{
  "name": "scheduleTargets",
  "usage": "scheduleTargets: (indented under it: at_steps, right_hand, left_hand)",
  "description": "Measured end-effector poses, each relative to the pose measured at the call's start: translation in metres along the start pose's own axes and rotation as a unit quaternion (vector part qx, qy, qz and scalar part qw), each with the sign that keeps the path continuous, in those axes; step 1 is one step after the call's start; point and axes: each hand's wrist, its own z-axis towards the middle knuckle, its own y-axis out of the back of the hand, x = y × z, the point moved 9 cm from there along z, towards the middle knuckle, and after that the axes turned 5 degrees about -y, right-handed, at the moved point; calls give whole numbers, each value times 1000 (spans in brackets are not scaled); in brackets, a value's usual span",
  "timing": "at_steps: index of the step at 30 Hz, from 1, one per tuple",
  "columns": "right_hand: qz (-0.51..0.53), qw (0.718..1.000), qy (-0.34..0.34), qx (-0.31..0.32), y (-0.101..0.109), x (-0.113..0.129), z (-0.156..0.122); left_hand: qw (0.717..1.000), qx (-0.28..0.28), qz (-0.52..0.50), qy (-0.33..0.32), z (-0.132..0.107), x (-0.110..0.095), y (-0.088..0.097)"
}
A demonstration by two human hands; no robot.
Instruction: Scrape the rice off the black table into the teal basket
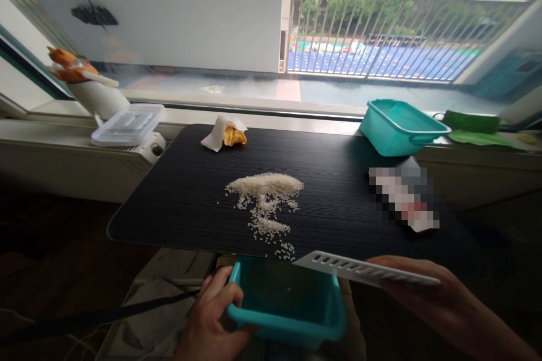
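Note:
Loose white rice (265,185) lies on the black tabletop (169,203), heaped at the middle and trailing down to the near edge. Just below that edge is a teal plastic bin (288,324), its open top under the trail; a few pale specks show dimly inside. My left hand (218,316) grips the bin's left rim, fingers over the wall. My right hand (427,287) is closed on a flat white slotted plastic strip (347,265) with a slanted end. That end is at the table's near edge, beside the last grains and above the bin's far right corner.
At the back right stands another teal bin (402,124), near a green cloth-like item (474,127). A blurred-out flat object (404,197) lies on the right. Crumpled tissue (220,132) with something yellow sits at the back. A clear lidded box (129,123) rests on the left ledge.

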Motion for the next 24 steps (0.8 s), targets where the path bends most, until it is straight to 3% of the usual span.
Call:
scheduleTargets:
  at_steps: [4, 10, 18, 24]
  right_hand:
    - [14, 999, 3, -48, 4, 1, 9]
    - [9, 999, 5, 48, -14, 10, 10]
    - [29, 999, 13, -2, -11, 14, 20]
    - [10, 998, 28, 61, -28, 25, 23]
  left_hand:
    - [1000, 7, -4, -5, -1, 1, 0]
    - [999, -25, -32, 22, -3, 6, 4]
    - [999, -22, -33, 16, -5, 9, 2]
    - [1000, -24, -16, 6, -4, 9, 6]
